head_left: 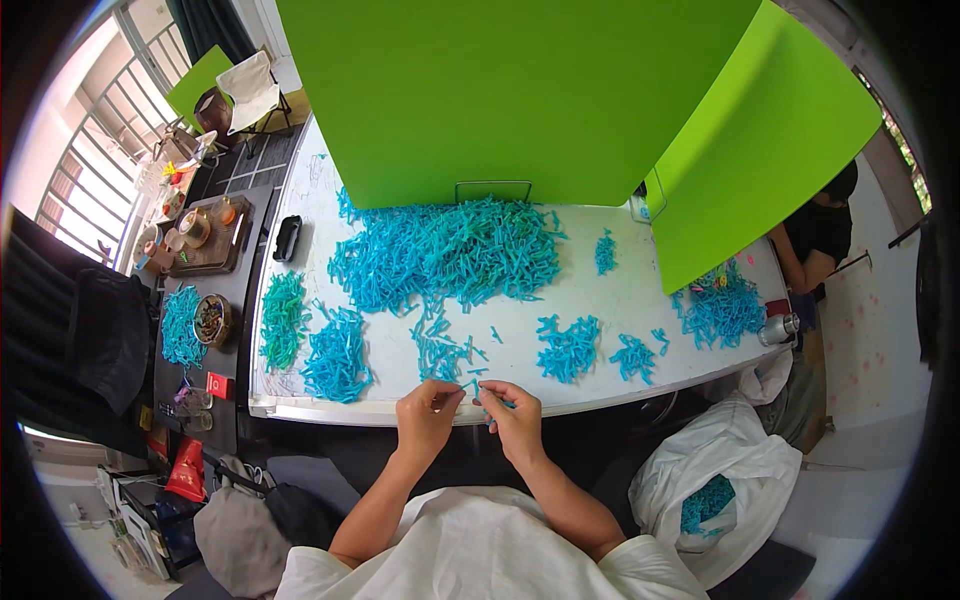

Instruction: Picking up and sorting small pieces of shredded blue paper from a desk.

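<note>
We hold both hands together just over the near edge of the counter [300, 405]. The left hand [425, 415] pinches one end of a small turquoise piece [472, 388] between thumb and forefinger; the right hand [515, 415] pinches another at its fingertips, fingers [492, 400] curled inward. Both hands are therefore clenched on thin turquoise strips, which sit between the two hands, above the counter lip.

For a clean join or separation, we judge it best to keep the grip near the strip ends, keep the wrists low, and work over the counter so a dropped piece lands on the surface and not on the lap.

Just beyond the hands lies a small scatter of strips [440, 350], then two small heaps [568, 347] to the right and a denser heap [337, 355] with a greener one [283, 318] to the left. Bare counter remains between these heaps for setting pieces down. Farther back, the main pile [450, 250] lies against the green screen [520, 95], which closes off the far side. A white bag [715, 470] of strips sits right of the lap, beside the counter edge
</note>
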Demonstrator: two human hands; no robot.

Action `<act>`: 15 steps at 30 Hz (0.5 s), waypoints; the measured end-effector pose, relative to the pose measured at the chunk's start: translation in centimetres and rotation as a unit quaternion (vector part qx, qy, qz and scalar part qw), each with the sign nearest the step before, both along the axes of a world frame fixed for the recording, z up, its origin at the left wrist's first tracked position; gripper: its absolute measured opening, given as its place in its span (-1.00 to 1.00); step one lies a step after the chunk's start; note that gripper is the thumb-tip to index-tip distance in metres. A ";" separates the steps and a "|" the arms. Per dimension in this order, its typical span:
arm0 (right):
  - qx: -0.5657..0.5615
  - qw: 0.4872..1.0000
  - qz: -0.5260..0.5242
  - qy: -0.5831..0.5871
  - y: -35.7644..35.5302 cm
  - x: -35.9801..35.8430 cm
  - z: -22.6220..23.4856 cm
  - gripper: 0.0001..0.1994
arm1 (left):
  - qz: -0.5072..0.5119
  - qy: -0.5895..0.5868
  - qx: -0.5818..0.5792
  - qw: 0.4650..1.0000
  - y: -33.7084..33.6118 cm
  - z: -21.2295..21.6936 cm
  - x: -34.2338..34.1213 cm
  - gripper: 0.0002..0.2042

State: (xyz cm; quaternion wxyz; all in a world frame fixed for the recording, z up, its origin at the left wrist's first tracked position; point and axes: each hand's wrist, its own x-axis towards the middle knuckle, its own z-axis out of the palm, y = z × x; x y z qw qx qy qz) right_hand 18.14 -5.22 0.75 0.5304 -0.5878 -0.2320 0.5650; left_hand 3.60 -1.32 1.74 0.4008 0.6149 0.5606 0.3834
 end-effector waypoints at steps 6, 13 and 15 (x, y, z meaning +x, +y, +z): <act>0.001 1.000 0.006 -0.012 -0.1 0.0 0.1 -0.77 | 0.000 -0.011 0.046 0.999 -0.1 -0.8 0.2 -0.89; 0.018 0.998 -0.015 -0.063 -0.2 -0.2 -0.6 -0.79 | 0.003 -0.008 0.062 0.998 -0.1 -1.4 0.3 -0.89; 0.018 0.998 -0.013 -0.063 -0.1 -0.3 -0.5 -0.79 | -0.001 -0.007 0.061 0.998 0.0 -1.2 0.2 -0.90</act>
